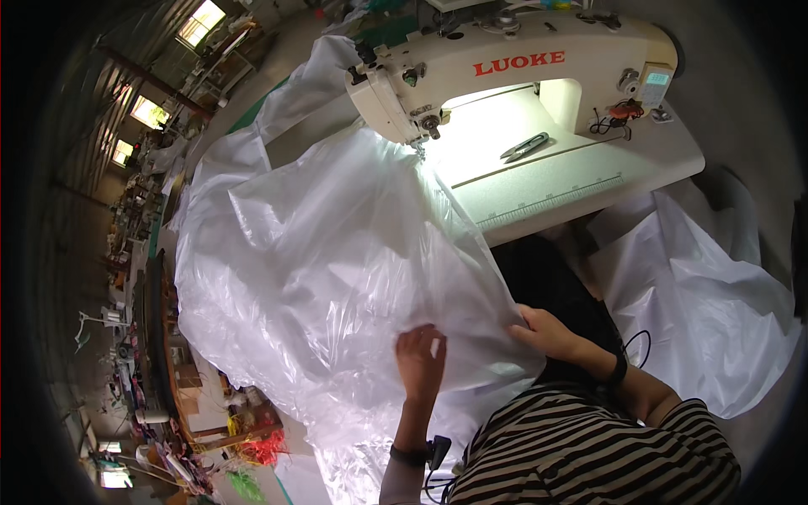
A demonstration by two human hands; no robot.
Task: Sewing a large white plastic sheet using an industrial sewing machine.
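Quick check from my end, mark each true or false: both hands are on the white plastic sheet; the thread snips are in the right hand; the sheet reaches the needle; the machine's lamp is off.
1. Both hands grip the white plastic sheet: true, left hand and right hand hold its near edge.
2. Thread snips are in the right hand: false, they lie on the machine bed.
3. The sheet reaches the needle: true.
4. The lamp is off: false, the bed under the sewing machine is brightly lit.
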